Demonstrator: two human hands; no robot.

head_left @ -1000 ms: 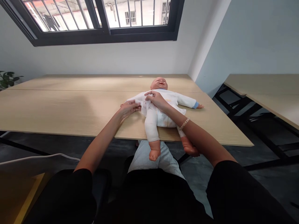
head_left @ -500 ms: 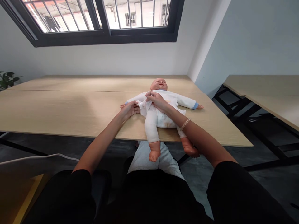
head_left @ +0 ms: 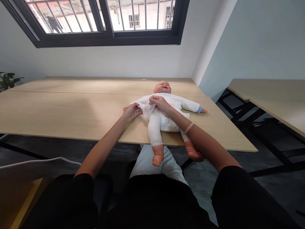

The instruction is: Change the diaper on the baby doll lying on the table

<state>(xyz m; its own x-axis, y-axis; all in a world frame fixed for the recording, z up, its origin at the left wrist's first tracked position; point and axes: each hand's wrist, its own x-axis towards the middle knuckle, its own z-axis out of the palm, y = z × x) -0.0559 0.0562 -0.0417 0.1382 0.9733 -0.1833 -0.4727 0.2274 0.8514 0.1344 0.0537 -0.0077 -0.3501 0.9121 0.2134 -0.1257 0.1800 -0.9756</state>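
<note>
A baby doll (head_left: 155, 127) lies on its back on the wooden table (head_left: 59, 111), head away from me, feet hanging over the near edge. It wears white leggings and a white top with blue cuffs. My left hand (head_left: 133, 111) pinches the lower side edge of the doll's top (head_left: 146, 109), left of its hip. Over the doll's belly, my right hand (head_left: 160, 103) is closed with finger and thumb on the same top's front hem. The cloth is stretched between both hands. My right forearm hides part of the doll's other leg.
Behind the table is a wall with a dark-framed, barred window (head_left: 107, 38). A second table (head_left: 274, 95) stands to the right. At the far left is a leafy plant (head_left: 9, 81). A white cable (head_left: 47, 161) and a yellow-edged piece (head_left: 28, 200) are at lower left.
My left hand has shifted very slightly left with the hem, and the cloth is a little more spread out between my hands. The doll stays in place.
</note>
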